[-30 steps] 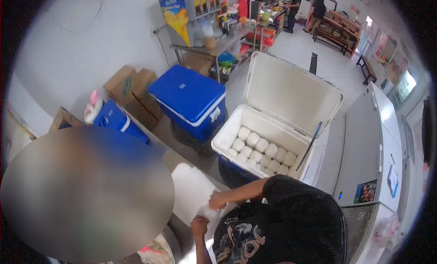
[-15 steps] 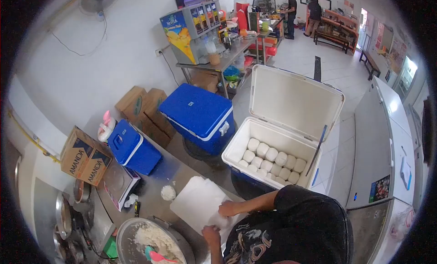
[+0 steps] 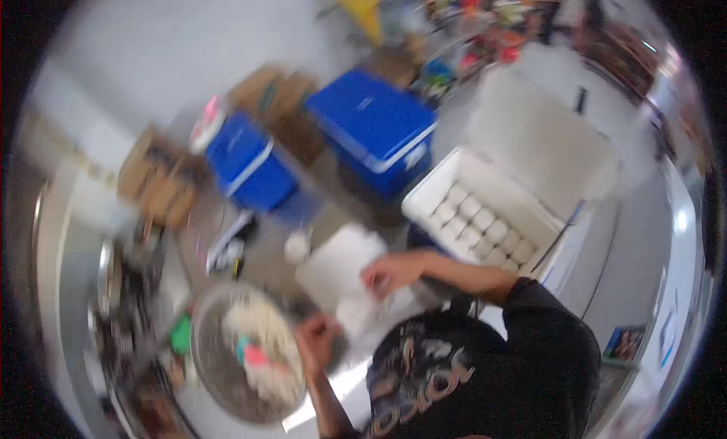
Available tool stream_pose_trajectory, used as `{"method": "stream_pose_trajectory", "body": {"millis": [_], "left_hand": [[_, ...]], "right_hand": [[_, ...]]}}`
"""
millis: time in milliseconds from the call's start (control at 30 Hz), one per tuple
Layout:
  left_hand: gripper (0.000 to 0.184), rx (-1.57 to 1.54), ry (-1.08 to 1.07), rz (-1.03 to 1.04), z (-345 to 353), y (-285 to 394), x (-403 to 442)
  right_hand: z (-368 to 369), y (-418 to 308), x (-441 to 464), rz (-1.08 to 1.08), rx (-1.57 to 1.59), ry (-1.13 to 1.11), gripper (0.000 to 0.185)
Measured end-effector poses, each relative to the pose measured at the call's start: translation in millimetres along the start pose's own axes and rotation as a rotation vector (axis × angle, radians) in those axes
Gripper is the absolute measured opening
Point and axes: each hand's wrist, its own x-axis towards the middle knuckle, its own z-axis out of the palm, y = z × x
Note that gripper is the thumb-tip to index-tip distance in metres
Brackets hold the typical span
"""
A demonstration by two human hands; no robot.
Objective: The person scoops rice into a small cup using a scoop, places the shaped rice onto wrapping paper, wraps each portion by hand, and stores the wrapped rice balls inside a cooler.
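My left hand (image 3: 316, 339) is between the large metal bowl and the white sheets, its fingers curled but smeared by motion. Over the near part of the white sheets (image 3: 338, 259) hovers my right hand (image 3: 388, 275), fingers pointing down and blurred; whether it grips a sheet is unclear. A white round lump (image 3: 297, 247) rests on the metal table just left of the sheets. White rice-like food (image 3: 261, 325) fills part of the metal bowl (image 3: 210, 363), with a pink and teal utensil (image 3: 256, 354) lying in it.
An open cooler (image 3: 432, 183) at the right holds several rows of white rounded portions (image 3: 471, 206). A closed blue cooler (image 3: 371, 113) stands behind, and a smaller blue cooler (image 3: 244, 155) is on the table. Cardboard boxes (image 3: 155, 189) are at the left.
The view has swung and blurred, so the surroundings sit differently in it. My hands have come up off the sheets and moved apart, the left one toward the bowl.
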Motion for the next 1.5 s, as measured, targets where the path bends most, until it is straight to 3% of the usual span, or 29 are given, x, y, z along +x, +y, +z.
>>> {"method": "stream_pose_trajectory", "body": {"millis": [67, 100, 133, 233, 333, 533, 633, 667, 800, 900, 1000, 1067, 1100, 1133, 1167, 1200, 1233, 1300, 1367, 1467, 1500], "left_hand": [[0.013, -0.022, 0.129, 0.206, -15.5, 65.9, -15.7], [0.019, -0.084, 0.152, 0.367, -20.0, 91.6, -22.2], [0.019, -0.217, 0.231, 0.494, -13.8, 110.7, -25.8], [0.02, -0.509, 0.426, 0.819, 12.6, 133.4, -33.2], [0.025, -0.554, 0.466, 0.787, 25.8, 128.6, -41.9], [0.013, -0.624, 0.547, 0.619, 38.3, 111.0, -29.3], [0.011, -0.276, 0.629, 0.78, 27.3, 96.2, 1.6], [0.011, -0.242, 0.623, 0.738, 22.3, 108.5, 0.7], [0.013, -0.426, 0.096, 0.116, -9.6, 92.9, -3.6], [0.035, -1.097, -0.109, -0.078, -4.8, 113.6, 7.1], [0.053, -1.017, -0.201, -0.024, 10.4, 75.7, 21.4], [0.052, -0.894, -0.24, 0.037, 17.9, 69.4, 19.6], [0.052, -0.84, -0.292, 0.068, 24.6, 66.9, 21.8], [0.052, -0.887, -0.095, -0.114, 31.9, 60.0, 14.2], [0.053, -0.97, -0.05, -0.127, 38.0, 63.9, 13.8], [0.051, -1.135, -0.129, -0.151, 37.1, 42.5, 19.4], [0.049, -1.142, -0.036, -0.167, 45.3, 46.7, 21.4], [0.047, -1.108, 0.107, -0.207, 56.2, 48.1, 26.3], [0.048, -0.602, 0.237, 0.038, 71.3, 55.3, 30.9], [0.047, -0.438, 0.239, 0.022, 85.9, 64.8, 27.2], [0.047, -0.479, 0.2, 0.015, 90.1, 62.2, 30.1]], "right_hand": [[-0.6, -67.6, 0.6, -0.11, 0.123, 0.161, 0.024], [3.3, -82.7, 6.0, -0.28, 0.125, 0.235, 0.031], [14.3, -99.5, 8.0, -0.386, 0.221, 0.245, 0.026], [38.9, -135.5, 24.4, -0.61, 0.455, 0.323, 0.025], [69.0, -152.6, 30.4, -0.603, 0.626, 0.467, 0.029], [54.2, -125.2, 41.4, -0.696, 0.545, 0.525, 0.025], [38.0, -120.3, 41.4, -0.683, 0.393, 0.499, 0.024], [34.7, -119.4, 40.0, -0.656, 0.356, 0.5, 0.023], [20.6, -120.2, 29.9, -0.541, 0.229, 0.426, 0.016], [18.4, -119.2, 28.8, -0.435, 0.254, 0.413, 0.015], [20.7, -113.7, 33.1, -0.354, 0.134, 0.431, 0.016], [19.2, -109.5, 37.6, -0.329, -0.103, 0.467, 0.017], [19.6, -108.4, 43.6, -0.463, -0.265, 0.538, 0.014], [25.9, -114.6, 43.1, -0.523, -0.352, 0.718, 0.014], [23.6, -114.3, 37.8, -0.556, -0.558, 0.85, 0.015], [19.0, -109.6, 35.5, -0.589, -0.684, 0.829, 0.014], [22.4, -103.7, 32.7, -0.472, -0.578, 0.746, 0.01], [22.0, -84.9, 30.6, -0.258, -0.412, 0.589, 0.021], [25.3, -77.2, 17.1, -0.162, -0.362, 0.55, 0.038], [36.0, -78.0, 4.7, -0.087, -0.456, 0.588, 0.069], [34.3, -74.9, -1.1, -0.022, -0.434, 0.598, 0.068]]}}
